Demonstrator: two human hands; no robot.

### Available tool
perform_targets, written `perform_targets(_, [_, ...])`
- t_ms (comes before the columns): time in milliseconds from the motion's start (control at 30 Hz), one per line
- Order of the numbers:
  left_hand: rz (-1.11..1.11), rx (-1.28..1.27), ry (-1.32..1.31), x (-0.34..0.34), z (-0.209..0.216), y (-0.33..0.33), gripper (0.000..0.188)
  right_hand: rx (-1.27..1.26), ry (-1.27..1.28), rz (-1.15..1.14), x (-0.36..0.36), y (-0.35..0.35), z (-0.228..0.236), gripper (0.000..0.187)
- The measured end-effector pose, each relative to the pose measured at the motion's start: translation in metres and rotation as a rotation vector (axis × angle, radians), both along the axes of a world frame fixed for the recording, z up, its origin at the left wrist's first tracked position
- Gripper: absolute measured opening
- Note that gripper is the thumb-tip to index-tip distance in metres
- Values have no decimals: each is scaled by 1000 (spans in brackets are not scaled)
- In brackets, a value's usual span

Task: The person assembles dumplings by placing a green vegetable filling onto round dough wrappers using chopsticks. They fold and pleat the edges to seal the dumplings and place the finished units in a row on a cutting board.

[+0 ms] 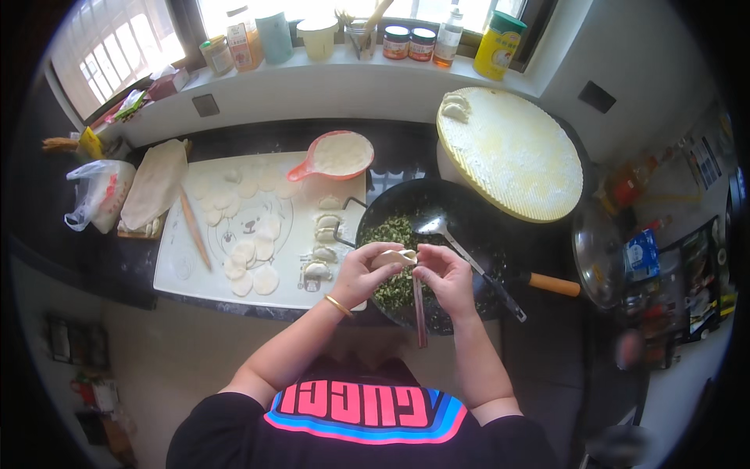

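Between my two hands, above the near side of a dark wok (484, 234), is a partly folded dumpling (397, 257). My left hand (366, 272) pinches its left end, a gold bangle on the wrist. At the right end, the fingers of my right hand (445, 275) are closed on its edge. Chopped green filling (392, 231) fills the wok's left part. A slotted metal spoon (461, 250) rests in the wok, and chopsticks (419, 316) lie across its near rim. Folded dumplings (326, 228) stand in a column on the white board (176, 234), left of the wok.
Round wrappers (251, 258) and a rolling pin (195, 230) lie on the board. Behind it sits a red-handled bowl of flour (344, 153). A floured round tray (512, 148) at the back right holds a few dumplings (455, 109). Jars (396, 43) line the windowsill.
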State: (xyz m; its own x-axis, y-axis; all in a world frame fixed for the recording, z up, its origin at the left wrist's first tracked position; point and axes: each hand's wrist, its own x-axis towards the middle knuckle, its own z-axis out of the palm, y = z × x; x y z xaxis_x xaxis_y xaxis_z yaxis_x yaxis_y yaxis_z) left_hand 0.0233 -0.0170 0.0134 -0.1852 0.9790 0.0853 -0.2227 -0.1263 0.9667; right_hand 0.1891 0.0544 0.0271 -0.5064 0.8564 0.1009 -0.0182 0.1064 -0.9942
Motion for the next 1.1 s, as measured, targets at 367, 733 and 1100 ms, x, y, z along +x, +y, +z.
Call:
perform_targets(367, [-145, 177, 89, -9, -3, 10, 31, 84, -15, 40, 7, 6, 8, 17])
perform_targets(733, [-151, 354, 141, 5, -18, -15, 31, 258, -44, 38, 18, -23, -4, 10])
perform_targets(1100, [-81, 384, 41, 16, -14, -90, 36, 458, -36, -57, 14, -104, -11, 8])
